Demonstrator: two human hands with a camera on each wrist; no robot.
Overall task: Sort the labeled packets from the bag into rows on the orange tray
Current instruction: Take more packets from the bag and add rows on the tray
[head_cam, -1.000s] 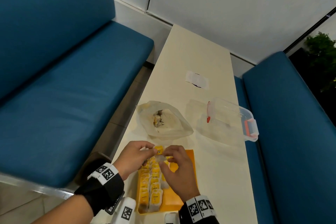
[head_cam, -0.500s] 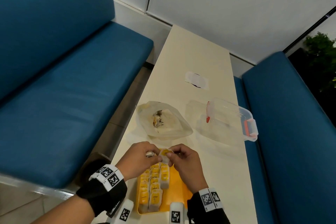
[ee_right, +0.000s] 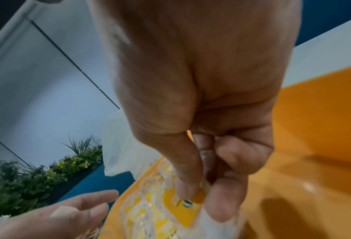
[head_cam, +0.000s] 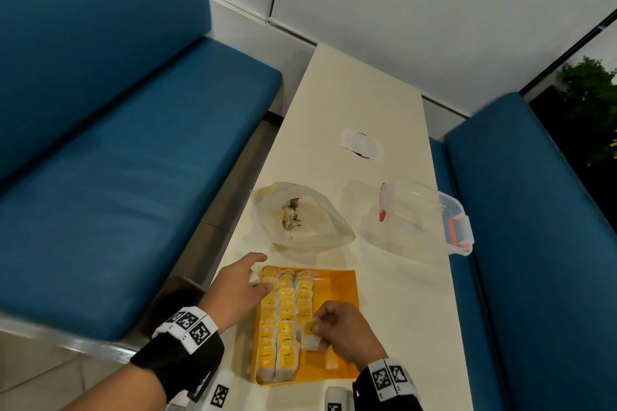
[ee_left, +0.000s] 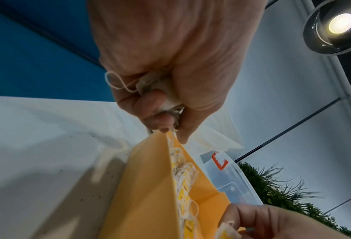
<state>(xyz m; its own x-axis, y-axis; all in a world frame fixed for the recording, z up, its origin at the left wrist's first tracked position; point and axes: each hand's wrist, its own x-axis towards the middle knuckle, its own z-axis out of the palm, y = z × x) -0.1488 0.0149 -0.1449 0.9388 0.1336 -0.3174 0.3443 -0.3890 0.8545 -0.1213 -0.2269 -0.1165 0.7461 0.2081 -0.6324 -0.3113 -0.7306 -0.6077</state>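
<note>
A: At 6 o'clock on the bench (head_cam: 367, 103), how far along with the orange tray (head_cam: 337, 287)?

B: Well over half done, at a guess. Three rows of packets (head_cam: 283, 317) laid along the tray's 9 o'clock side, two of them full length, the third stopping roughly halfway down. Bare orange along the 3 o'clock side.

A: And left to do?

B: Filling out the third row, then likely starting a fourth. Bag (head_cam: 300, 217) lying at 12 o'clock of the tray, just beyond the far rim, open and slumped, with a small dark-and-yellow clump inside. Impossible to count from here.

A: Hands?

B: Right hand (head_cam: 347, 330) over the near half of the tray, thumb and forefinger pinching the yellow tag of a single packet (head_cam: 310, 335) at the near end of the short row. Touching the tray or just above it, hard to say. Left hand (head_cam: 238, 287) at the tray's 9 o'clock rim, forefinger stretched toward 12, other fingers curled round a scrunched packet (ee_left: 158, 90) with a loop of string poking out.

A: Look of the packets?

B: Small, pale, papery, each topped with a yellow tag in dark print too small to read. Thin white strings tangled among them. Overlapped like tiles, tags up. Soft and light, probably easy to knock askew.

A: Anything else?

B: Clear plastic box (head_cam: 424, 213) with red clips at 2 o'clock of the tray, well apart.
</note>
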